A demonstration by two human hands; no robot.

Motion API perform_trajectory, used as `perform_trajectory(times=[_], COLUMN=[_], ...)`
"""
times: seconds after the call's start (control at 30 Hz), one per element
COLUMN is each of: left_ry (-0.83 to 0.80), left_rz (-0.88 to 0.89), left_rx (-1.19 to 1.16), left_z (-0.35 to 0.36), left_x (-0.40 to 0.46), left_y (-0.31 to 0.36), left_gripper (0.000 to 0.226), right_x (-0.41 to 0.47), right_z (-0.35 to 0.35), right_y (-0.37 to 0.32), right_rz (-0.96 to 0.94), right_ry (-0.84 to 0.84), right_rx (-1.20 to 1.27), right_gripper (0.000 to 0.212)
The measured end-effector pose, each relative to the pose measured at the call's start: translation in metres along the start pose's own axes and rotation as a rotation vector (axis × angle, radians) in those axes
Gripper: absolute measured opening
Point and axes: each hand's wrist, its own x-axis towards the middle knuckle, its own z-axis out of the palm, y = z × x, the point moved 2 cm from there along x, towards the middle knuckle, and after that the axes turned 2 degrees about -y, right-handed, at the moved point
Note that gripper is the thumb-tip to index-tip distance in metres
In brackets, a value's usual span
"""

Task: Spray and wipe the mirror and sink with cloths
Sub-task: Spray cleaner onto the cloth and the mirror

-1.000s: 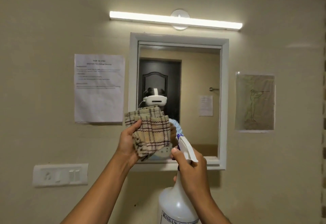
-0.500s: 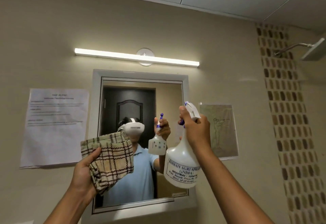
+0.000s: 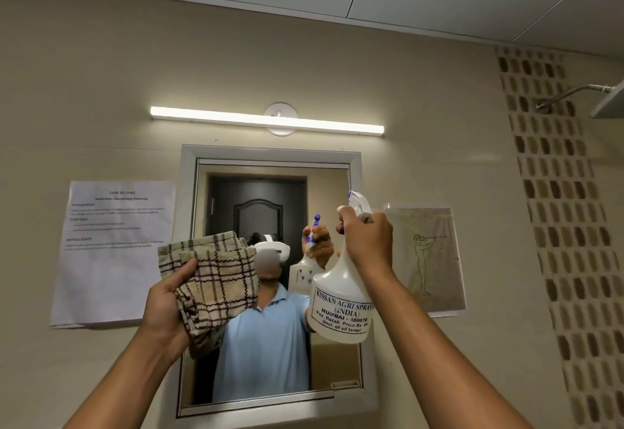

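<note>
Both hands up at the mirror (image 3: 270, 198), cloth and sprayer ready.

We grip the folded checked cloth (image 3: 216, 283) in our left hand (image 3: 165, 303), thumb across its front, at the mirror's left edge. Our right hand (image 3: 366, 242) wraps the neck of the white spray bottle (image 3: 341, 307), forefinger over the trigger, nozzle toward the glass near the right edge. Tube light (image 3: 266, 121) above.

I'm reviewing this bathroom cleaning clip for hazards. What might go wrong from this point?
Overspray: the translucent white plastic spray bottle, gripped by the right hand, sits near the taped paper drawing, which mist might wet.
Drips: the left hand holds the checked beige cloth off the white-framed mirror, so spray may run before wiping.
</note>
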Motion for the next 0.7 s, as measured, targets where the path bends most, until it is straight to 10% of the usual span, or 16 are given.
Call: perform_trajectory(times=[0.7], left_ry=[0.246], left_rz=[0.051], left_rx=[0.074], left_z=[-0.055], left_x=[-0.006], left_y=[0.033], left_gripper=[0.047], right_x=[-0.068], right_z=[0.122], right_y=[-0.032], right_rz=[-0.222], right_ry=[-0.296], right_rx=[-0.014], right_gripper=[0.035])
